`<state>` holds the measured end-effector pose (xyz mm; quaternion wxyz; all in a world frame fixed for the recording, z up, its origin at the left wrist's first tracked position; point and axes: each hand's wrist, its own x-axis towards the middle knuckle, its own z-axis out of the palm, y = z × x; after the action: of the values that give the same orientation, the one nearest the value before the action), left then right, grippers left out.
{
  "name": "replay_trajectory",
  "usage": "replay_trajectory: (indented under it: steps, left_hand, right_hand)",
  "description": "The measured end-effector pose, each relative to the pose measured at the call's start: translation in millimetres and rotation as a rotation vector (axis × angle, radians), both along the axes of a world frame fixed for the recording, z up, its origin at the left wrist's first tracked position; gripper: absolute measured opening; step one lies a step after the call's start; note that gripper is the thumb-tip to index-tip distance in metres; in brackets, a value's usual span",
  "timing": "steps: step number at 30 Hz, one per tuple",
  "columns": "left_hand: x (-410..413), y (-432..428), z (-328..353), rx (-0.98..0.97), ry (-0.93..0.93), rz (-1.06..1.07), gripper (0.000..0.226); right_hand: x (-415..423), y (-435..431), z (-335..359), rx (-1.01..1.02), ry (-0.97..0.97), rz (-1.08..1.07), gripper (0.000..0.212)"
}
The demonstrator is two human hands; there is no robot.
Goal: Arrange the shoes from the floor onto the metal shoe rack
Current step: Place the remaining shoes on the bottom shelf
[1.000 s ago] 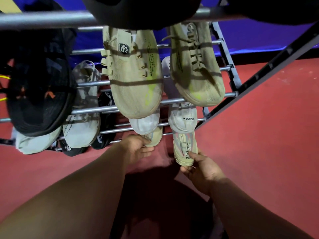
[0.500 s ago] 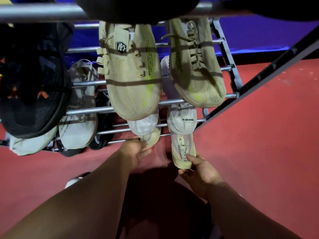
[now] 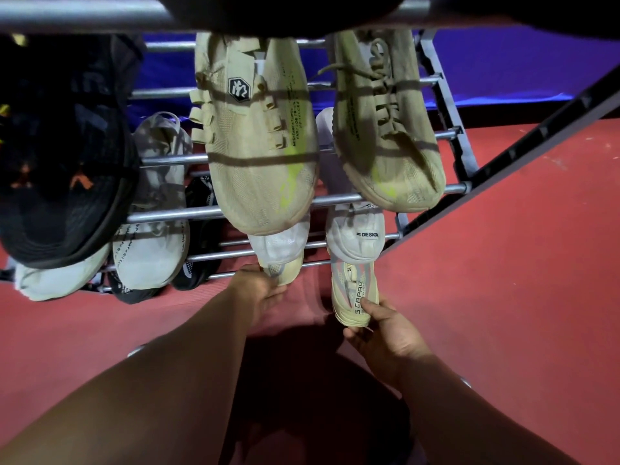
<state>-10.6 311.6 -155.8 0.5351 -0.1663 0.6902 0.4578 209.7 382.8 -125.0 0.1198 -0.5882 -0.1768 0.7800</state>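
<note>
While my right hand [image 3: 385, 333] pinched the toe of a pale yellow shoe [image 3: 352, 290], my thumb lay on top beside its printed lettering and my other fingers curled underneath. That shoe pointed toward me at the bottom of the shoe rack [image 3: 167, 214]. Its toe hung out over the red floor [image 3: 503, 297], and its back end was hidden behind a white shoe [image 3: 355, 236] one tier up.

My left hand [image 3: 258, 293] rested against the toe of a second pale yellow shoe [image 3: 288, 271] just beside the first, on the same lowest level. I could not tell whether those fingers gripped it or only touched it.

Above, another white toe [image 3: 281, 245] overlapped that second shoe. Higher again, two tan shoes [image 3: 261, 146] sat side by side across the bars, toes toward me. To the left were a big black shoe [image 3: 60, 162] and a grey-white shoe [image 3: 151, 236].
</note>
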Motion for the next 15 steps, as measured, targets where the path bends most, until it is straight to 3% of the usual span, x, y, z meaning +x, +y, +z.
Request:
replay_trajectory:
  steps: [6,11,15]
  left_hand:
    - [6,2,1,-0.024,0.063,-0.019,0.03]
    - [6,0,1,0.023,0.108,-0.037,0.051]
    - [3,-2,2,0.049,0.103,-0.022,0.051]
  right_hand:
    - [-17,8,-1,0.008,-0.024,-0.011,0.018]
    - [-38,20,1,-0.006,-0.011,0.005,0.021]
    - [-60,36,-3,0.015,-0.019,0.064,0.034]
